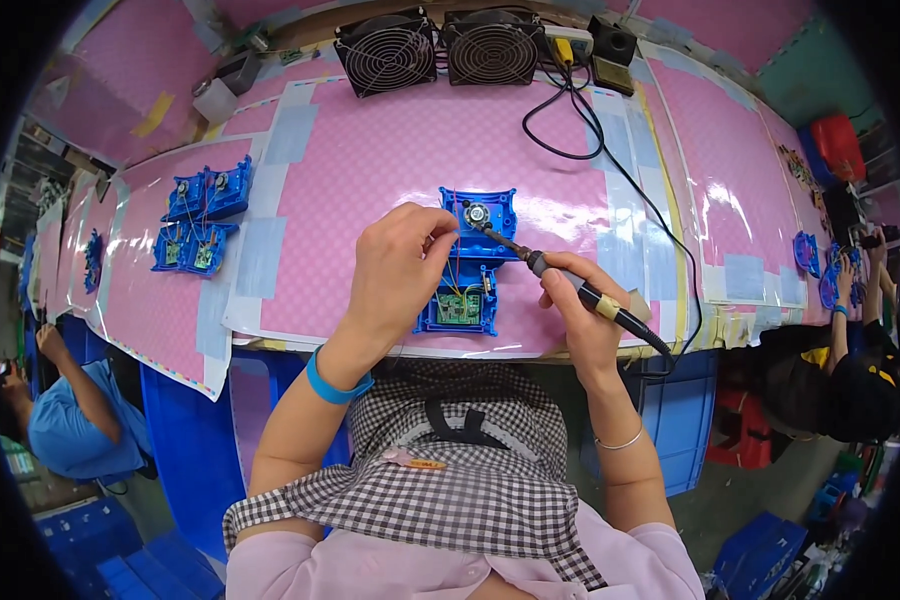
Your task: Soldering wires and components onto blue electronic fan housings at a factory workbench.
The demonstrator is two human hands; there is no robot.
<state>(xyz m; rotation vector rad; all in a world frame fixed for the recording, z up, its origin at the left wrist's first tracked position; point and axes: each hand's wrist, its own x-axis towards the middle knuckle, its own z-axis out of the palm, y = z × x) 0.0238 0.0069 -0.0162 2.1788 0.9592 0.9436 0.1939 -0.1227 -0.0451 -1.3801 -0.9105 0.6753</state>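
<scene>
Checked apron [450, 475] below fingers. Left hand [402, 265]: thumb and index nearly closed, can't tell what's pinched. Blue case [504, 205] with speaker [476, 214] just right of those fingertips. Iron [608, 307] clasped in right hand [585, 310], tip at speaker.

Pink bench sheeting [370, 140] was brightly lit; white glare streaked its glossy surface near 10 and 2 o'clock. Floor [745, 490] at 4 o'clock looked dimmer. Fisheye bent straight edges; black rim swallowed corners. Centre was sharp, co-worker [860, 385] at 3 o'clock softer.
</scene>
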